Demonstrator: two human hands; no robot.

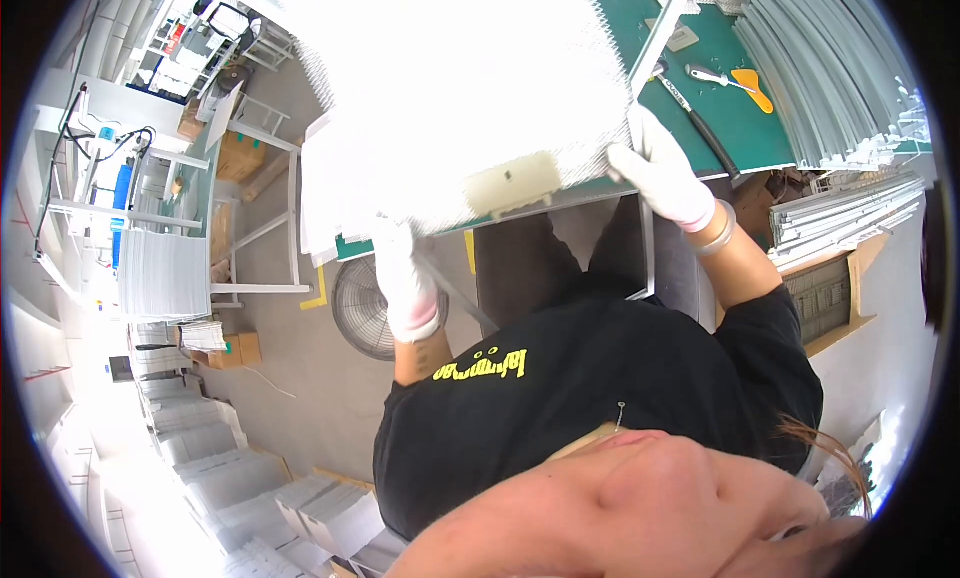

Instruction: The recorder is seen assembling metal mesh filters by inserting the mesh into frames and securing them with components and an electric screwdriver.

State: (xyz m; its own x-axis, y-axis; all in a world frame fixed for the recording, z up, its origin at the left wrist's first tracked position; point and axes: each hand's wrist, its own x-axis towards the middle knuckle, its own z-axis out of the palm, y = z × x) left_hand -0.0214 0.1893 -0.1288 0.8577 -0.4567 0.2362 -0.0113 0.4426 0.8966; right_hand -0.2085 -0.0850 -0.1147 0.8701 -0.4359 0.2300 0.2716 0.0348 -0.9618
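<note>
A large stack of white pleated sheets [560, 178] with sawtooth edges lies before me, its top washed out by glare. My left hand [405, 278], in a white glove, is at the stack's near left corner; glare blurs its fingertips, so its grip is unclear. At the near right corner, my gloved right hand [665, 173] closes round a thin white strip [662, 38], thumb toward the pleats. This strip slants away along the stack's right side. Another thin white length [650, 253] hangs below that hand; whether both are one piece I cannot tell. A pale yellow patch [512, 185] shows on the stack's front.
On the green tabletop [740, 128] to the right lie a hammer [700, 128], a screwdriver [706, 74] and a yellow-orange scraper [752, 88]. Bundled white strips [830, 68] stand beyond them. A floor fan [365, 308] is below left, near a white-framed rack [297, 218].
</note>
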